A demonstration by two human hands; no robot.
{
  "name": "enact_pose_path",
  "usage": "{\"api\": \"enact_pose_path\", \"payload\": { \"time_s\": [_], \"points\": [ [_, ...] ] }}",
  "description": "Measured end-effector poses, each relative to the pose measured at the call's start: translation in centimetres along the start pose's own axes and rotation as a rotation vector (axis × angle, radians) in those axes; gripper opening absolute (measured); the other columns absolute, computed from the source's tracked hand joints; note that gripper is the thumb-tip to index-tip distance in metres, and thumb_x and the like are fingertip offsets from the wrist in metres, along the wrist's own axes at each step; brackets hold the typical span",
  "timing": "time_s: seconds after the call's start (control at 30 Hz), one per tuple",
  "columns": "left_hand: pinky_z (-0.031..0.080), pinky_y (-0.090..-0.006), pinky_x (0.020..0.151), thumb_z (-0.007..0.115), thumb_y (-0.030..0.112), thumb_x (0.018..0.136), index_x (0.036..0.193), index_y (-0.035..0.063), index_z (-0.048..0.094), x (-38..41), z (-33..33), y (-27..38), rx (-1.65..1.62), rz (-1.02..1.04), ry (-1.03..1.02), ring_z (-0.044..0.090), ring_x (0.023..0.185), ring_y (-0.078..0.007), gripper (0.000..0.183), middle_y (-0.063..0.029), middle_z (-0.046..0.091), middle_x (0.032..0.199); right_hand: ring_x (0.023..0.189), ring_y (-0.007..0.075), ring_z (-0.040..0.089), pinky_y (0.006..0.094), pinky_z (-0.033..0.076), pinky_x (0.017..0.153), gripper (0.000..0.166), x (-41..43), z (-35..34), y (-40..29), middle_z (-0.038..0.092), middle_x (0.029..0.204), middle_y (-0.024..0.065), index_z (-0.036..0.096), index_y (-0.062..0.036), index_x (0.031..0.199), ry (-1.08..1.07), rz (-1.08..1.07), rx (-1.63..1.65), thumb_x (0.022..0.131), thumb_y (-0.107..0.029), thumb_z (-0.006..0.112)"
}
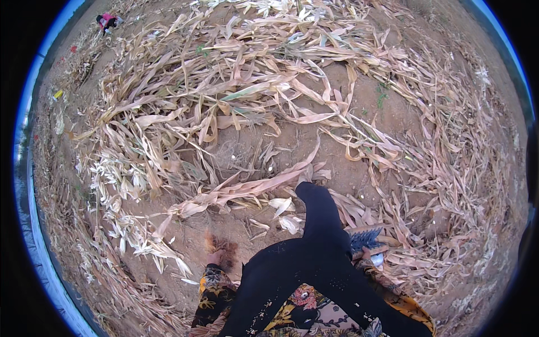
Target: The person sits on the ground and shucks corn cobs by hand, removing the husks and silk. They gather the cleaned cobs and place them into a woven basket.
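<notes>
My left hand (216,256) is low and left of centre, below a patterned sleeve. It is at the edge of a clump of reddish-brown fibres (225,248); the fingers are too small to tell if they grip it. My right hand (366,253) shows partly at the right of the black cloth (324,240). Its fingers touch the lower edge of a dark blue, spiky object (365,239) with pale brown edges, whose kind I cannot tell. Just below lies a shiny, silvery thing (377,259), partly hidden. Loose pale corn husks (281,205) lie on the soil between the hands.
Dry corn stalks and leaves (252,84) cover much of the brown soil (358,101) ahead and on both sides. A pile of pale husks (134,181) lies left. Far off at the upper left is a person in pink (107,21), with a yellow object (58,94) nearer.
</notes>
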State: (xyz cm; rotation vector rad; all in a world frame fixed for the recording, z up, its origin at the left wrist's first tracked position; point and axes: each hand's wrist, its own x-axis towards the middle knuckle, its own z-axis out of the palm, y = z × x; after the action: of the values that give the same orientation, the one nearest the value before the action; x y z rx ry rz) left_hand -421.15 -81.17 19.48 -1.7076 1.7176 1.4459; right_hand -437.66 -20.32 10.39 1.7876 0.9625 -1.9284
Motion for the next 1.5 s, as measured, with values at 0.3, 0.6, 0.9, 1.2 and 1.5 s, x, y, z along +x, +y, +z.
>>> {"api": "enact_pose_path", "payload": {
  "time_s": [0.3,0.6,0.9,1.2,1.5],
  "points": [
    [0.048,-0.0323,0.056,0.076,0.026,0.059,0.073,-0.006,0.066,6.9,6.6,30.6,-0.001,0.511,-0.049,0.061,0.064,-0.0172,0.036,-0.0092,0.065,0.069,0.074,0.0238,0.064,0.0414,0.054,0.068,0.024,-5.0,21.5,-15.9,0.065,0.085,0.0049,0.058,-0.0123,0.096,-0.029,-0.308,0.061,0.074,-0.016,0.068],
    [0.049,-0.0378,0.066,0.075,0.046,0.056,0.08,0.0015,0.067,14.3,6.2,32.3,0.562,0.269,0.002,0.064,0.075,-0.0289,0.051,-0.0173,0.065,0.076,0.064,0.0228,0.062,0.0386,0.052,0.055,0.028,-5.0,39.3,-23.8,0.064,0.081,0.007,0.059,-0.0058,0.097,-0.082,-0.423,-0.181,0.072,-0.011,0.071],
    [0.05,-0.0384,0.069,0.074,0.046,0.056,0.083,0.0097,0.07,17.0,10.6,40.6,0.435,0.006,0.008,0.064,0.079,-0.0306,0.046,-0.018,0.066,0.083,0.033,0.0223,0.043,0.0359,0.036,0.033,0.028,-0.5,48.5,-25.4,0.042,0.041,0.0042,0.051,-0.0107,0.059,0.19,-0.294,-0.29,0.068,-0.024,0.074],
    [0.049,-0.0368,0.058,0.072,0.038,0.059,0.074,0.0001,0.067,21.2,8.9,53.4,0.292,0.064,0.095,0.063,0.064,-0.0249,0.041,-0.0139,0.064,0.067,0.066,0.0273,0.063,0.0413,0.053,0.053,0.018,-2.8,59.9,-26.1,0.065,0.075,0.0072,0.06,-0.0112,0.085,-0.121,-0.202,-0.024,0.076,-0.026,0.066],
    [0.049,-0.0384,0.061,0.076,0.038,0.055,0.08,-0.0052,0.066,31.4,10.2,51.0,0.325,0.032,0.16,0.065,0.077,-0.031,0.051,-0.0171,0.067,0.076,0.086,0.0298,0.064,0.0469,0.053,0.079,0.024,3.9,74.1,-31.3,0.066,0.095,0.0089,0.059,-0.009,0.098,-0.192,-0.116,0.036,0.076,-0.019,0.063]
  ]
}}
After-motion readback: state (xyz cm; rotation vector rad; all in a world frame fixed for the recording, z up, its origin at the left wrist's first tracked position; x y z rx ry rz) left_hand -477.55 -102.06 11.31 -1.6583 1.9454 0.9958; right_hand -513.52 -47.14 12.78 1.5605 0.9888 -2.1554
